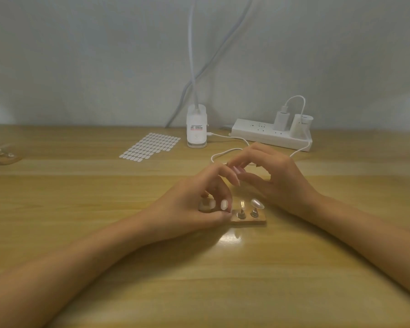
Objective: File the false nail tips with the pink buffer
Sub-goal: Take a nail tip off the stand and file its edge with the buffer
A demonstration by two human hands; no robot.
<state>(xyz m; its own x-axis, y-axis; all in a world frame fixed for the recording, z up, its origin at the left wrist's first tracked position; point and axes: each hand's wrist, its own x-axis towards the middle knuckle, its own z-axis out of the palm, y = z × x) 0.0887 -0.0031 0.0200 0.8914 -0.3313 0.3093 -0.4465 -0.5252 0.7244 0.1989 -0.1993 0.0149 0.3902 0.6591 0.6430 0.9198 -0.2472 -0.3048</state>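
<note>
Both busy: left hand (199,207) fingers (224,205) curl over left end of nail-tip stand (249,220), likely pinning it; right hand (279,178) fingers (249,179) pinch pinkish piece (238,170) above, buffer or tip unclear.

Table (128,233): wood-grain top, smooth, semi-gloss, bright glare patch | base block (249,221): bare wood, matt | pegs (241,214): shiny metal | nail tips (257,203): clear glossy plastic | power strip (265,138), lamp base (196,131): white smooth plastic | pink buffer (237,170): blurred, possibly matt.
</note>
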